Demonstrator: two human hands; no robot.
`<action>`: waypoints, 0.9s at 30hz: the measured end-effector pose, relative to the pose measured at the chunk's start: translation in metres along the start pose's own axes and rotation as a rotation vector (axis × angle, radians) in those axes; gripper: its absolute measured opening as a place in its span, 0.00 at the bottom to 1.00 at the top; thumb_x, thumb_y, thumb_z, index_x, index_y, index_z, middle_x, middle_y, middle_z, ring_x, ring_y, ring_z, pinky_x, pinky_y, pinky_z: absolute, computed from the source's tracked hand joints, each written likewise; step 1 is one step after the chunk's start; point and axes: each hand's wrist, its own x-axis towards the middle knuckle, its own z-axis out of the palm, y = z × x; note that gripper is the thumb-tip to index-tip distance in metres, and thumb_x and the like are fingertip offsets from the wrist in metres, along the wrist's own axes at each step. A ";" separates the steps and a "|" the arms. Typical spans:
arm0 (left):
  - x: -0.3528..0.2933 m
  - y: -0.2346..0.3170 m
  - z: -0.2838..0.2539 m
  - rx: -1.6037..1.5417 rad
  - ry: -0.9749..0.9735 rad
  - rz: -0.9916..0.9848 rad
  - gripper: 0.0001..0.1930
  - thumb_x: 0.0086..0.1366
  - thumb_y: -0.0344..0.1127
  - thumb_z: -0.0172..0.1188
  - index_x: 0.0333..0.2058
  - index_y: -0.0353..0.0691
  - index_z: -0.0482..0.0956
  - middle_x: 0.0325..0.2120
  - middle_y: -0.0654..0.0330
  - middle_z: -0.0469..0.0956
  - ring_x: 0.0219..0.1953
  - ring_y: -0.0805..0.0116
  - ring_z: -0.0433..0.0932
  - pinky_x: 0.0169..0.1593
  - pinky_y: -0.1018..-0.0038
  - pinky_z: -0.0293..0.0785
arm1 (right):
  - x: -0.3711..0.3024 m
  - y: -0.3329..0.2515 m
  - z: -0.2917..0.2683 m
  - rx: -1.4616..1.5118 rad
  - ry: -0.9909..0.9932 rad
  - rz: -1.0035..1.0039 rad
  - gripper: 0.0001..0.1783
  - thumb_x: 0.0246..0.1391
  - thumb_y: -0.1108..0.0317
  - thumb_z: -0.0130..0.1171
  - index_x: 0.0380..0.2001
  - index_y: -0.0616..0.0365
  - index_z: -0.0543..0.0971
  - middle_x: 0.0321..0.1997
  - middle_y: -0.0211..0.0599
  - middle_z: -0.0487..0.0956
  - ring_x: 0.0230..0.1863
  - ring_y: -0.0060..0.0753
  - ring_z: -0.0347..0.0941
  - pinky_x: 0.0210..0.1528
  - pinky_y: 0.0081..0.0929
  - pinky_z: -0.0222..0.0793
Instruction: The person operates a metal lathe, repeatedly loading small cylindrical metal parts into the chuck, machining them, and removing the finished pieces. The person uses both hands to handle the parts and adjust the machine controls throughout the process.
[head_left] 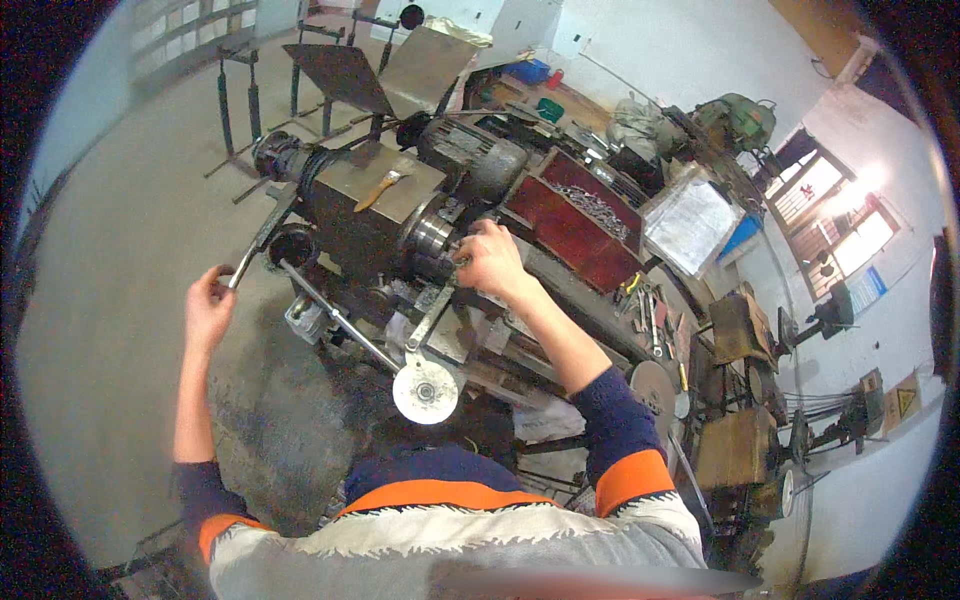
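Jutting left of the dark metal lathe (342, 212), the straight grey steel lever (246, 262) looks stiff, best held at its near end, where the left hand (207, 310) closes its fingers; the right hand (490, 264) touches the shiny round steel chuck (432, 232), grip unclear.

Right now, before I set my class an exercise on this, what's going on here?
A person is working two-handed at a metal machine. The left-hand grip is closed around a metal lever; the right-hand grip is at the round metal chuck, though I can't tell whether it holds anything small. A brush lies on the machine's flat top. Beyond the right hand, a red tray holds small metal pieces.
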 end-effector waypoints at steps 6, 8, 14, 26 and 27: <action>-0.045 -0.073 -0.038 0.103 -0.022 -0.091 0.15 0.50 0.31 0.56 0.39 0.34 0.73 0.21 0.51 0.74 0.25 0.60 0.74 0.34 0.69 0.69 | 0.042 0.006 0.033 -0.136 -0.345 0.203 0.12 0.30 0.62 0.56 0.22 0.53 0.81 0.31 0.38 0.78 0.44 0.39 0.69 0.47 0.39 0.62; -0.053 -0.074 -0.036 0.073 -0.154 -0.203 0.15 0.50 0.34 0.58 0.37 0.33 0.72 0.21 0.49 0.73 0.25 0.56 0.74 0.33 0.67 0.69 | 0.045 0.010 0.041 -0.129 -0.364 0.215 0.14 0.28 0.61 0.57 0.23 0.53 0.82 0.31 0.38 0.79 0.45 0.38 0.69 0.48 0.40 0.61; -0.051 -0.044 -0.027 0.374 -0.229 -0.194 0.17 0.48 0.39 0.63 0.31 0.32 0.70 0.19 0.46 0.73 0.26 0.47 0.74 0.31 0.60 0.67 | 0.048 0.011 0.045 -0.098 -0.396 0.251 0.13 0.28 0.61 0.57 0.23 0.48 0.83 0.32 0.37 0.79 0.45 0.39 0.69 0.50 0.41 0.61; -0.015 -0.094 -0.030 0.930 -0.144 -0.029 0.07 0.45 0.26 0.55 0.26 0.37 0.76 0.22 0.48 0.75 0.27 0.50 0.76 0.31 0.60 0.72 | 0.042 0.022 0.060 -0.098 -0.368 0.225 0.15 0.25 0.60 0.59 0.25 0.44 0.83 0.30 0.37 0.78 0.42 0.39 0.69 0.49 0.40 0.60; -0.002 -0.110 -0.041 0.985 -0.122 -0.006 0.05 0.44 0.26 0.55 0.24 0.37 0.76 0.22 0.48 0.76 0.27 0.51 0.76 0.30 0.61 0.72 | 0.041 0.022 0.061 -0.096 -0.376 0.230 0.15 0.25 0.60 0.59 0.24 0.45 0.83 0.30 0.37 0.78 0.41 0.40 0.69 0.49 0.40 0.61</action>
